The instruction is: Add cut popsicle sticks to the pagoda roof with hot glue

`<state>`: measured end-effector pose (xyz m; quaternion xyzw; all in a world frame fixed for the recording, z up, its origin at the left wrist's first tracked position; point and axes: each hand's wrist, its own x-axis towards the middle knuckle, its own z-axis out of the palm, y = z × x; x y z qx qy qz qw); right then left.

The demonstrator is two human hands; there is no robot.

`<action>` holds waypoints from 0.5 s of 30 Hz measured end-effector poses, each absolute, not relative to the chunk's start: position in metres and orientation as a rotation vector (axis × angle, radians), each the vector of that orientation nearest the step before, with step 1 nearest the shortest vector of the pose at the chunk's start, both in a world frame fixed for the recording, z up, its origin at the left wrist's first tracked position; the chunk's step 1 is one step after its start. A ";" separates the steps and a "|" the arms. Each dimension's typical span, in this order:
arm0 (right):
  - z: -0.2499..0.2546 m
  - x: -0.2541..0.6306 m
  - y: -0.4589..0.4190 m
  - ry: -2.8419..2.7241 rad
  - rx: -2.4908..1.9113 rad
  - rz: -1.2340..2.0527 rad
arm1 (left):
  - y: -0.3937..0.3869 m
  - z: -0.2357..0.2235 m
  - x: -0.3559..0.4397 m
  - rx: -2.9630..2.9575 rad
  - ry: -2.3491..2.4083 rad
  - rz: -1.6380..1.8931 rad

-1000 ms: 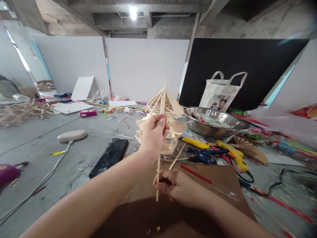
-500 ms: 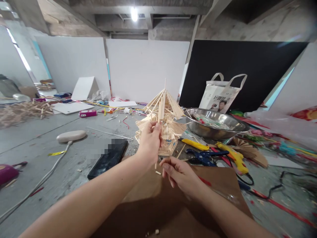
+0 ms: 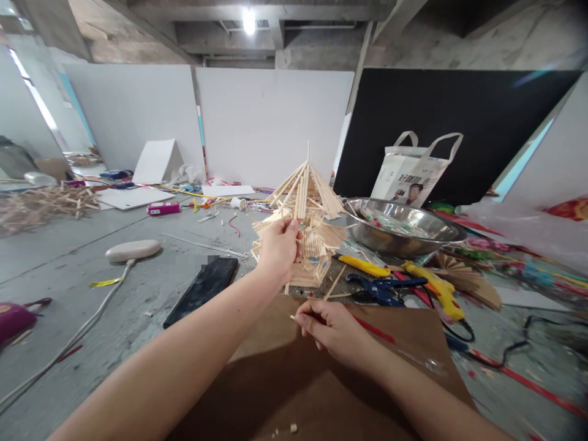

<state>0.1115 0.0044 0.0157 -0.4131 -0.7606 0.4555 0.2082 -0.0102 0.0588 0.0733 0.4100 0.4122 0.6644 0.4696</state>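
Note:
In the middle of the view stands a model building of thin wooden sticks (image 3: 316, 236), with a pointed roof (image 3: 305, 187) of sloping sticks. My left hand (image 3: 278, 248) is in front of its left side, closed round a thin wooden stick (image 3: 287, 288) whose lower end shows below the palm. Nearer to me, my right hand (image 3: 328, 324) pinches a short bit of wooden stick (image 3: 293, 317) between thumb and forefinger, just above a brown board (image 3: 275, 380). My left hand hides part of the model's left side.
Left of the board lie a black phone (image 3: 202, 291) and a white power strip (image 3: 133, 250) with its cable. To the right are a yellow utility knife (image 3: 364, 266), blue cutters (image 3: 383, 288), a yellow glue gun (image 3: 438, 288) and a steel bowl (image 3: 404, 236). Loose sticks (image 3: 46, 202) pile up far left.
My right hand has taken up the short stick bit that lay on the board. My left hand, with its stick, has moved slightly up and away from me.

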 end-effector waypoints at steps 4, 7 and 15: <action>0.013 0.112 0.006 -2.093 -1.149 1.279 | 0.063 0.071 -0.012 1.046 1.026 1.656; 0.012 0.112 0.006 -2.095 -1.155 1.272 | 0.063 0.070 -0.012 1.035 1.026 1.662; 0.011 0.112 0.007 -2.096 -1.160 1.310 | 0.065 0.073 -0.009 0.993 0.973 1.660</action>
